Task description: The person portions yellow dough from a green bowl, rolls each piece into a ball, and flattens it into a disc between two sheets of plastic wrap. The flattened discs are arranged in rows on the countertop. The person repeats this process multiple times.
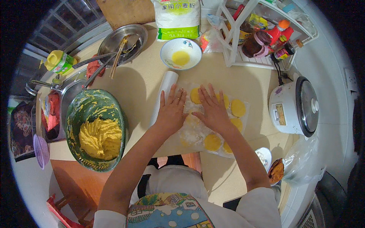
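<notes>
Both palms face down over a floured plastic sheet point(196, 135) on the counter. My left hand point(172, 111), fingers spread, lies across the sheet's left part, beside a white plastic roll point(168, 82). My right hand point(212, 109) also has its fingers apart and partly covers flat yellow dough rounds. Several rounds show around it, such as a dough round point(238, 108) at the right and another dough round point(212, 142) nearer my body. Neither hand grips anything. Whether the fingers press on dough beneath them is hidden. A green basin point(70, 122) holding soft yellow dough point(101, 139) stands left of my left forearm.
Behind the sheet are a bowl point(166, 51) with yellow liquid, a flour bag point(178, 20) and a steel pan point(104, 37) with chopsticks point(117, 61). A rice cooker point(288, 107) and a condiment rack point(232, 54) stand right. Small bowls sit by my right elbow.
</notes>
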